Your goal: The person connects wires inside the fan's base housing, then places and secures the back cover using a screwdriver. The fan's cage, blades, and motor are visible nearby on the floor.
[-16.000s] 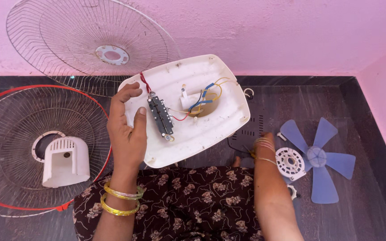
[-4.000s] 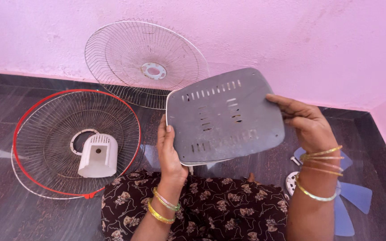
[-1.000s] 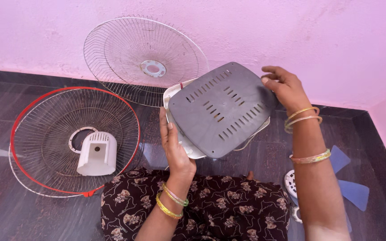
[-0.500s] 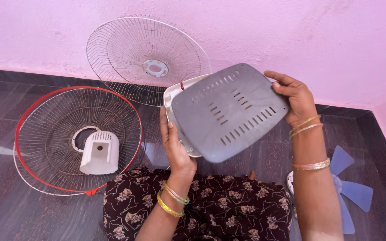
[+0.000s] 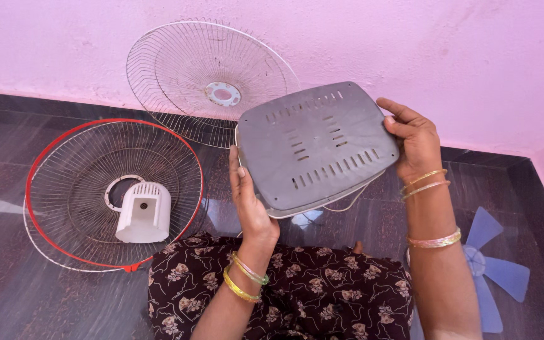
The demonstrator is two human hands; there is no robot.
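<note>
Held in the air above the lap, clear of the dark floor (image 5: 45, 302) and pink wall (image 5: 410, 50), the grey slotted base cover (image 5: 316, 148) sits nearly flush on the white fan base (image 5: 297, 211), only its rim showing. The left hand (image 5: 250, 201) clamps their left edge and the right hand (image 5: 413, 141) grips the right edge. The blue fan blade (image 5: 492, 271) is partly hidden by the right arm; a red-rimmed grille (image 5: 51, 157) holding a white motor cover (image 5: 143, 213) lies left, a wire grille (image 5: 212, 82) leaning behind.

1. we have one view only, from a camera worn on the head, looking steeply down and forward.
2. it sits close above the left hand (image 5: 250, 201) and right hand (image 5: 413, 141).
3. it faces the pink wall (image 5: 410, 50), where the dark floor (image 5: 45, 302) ends.
4. no second view shares the scene.
</note>
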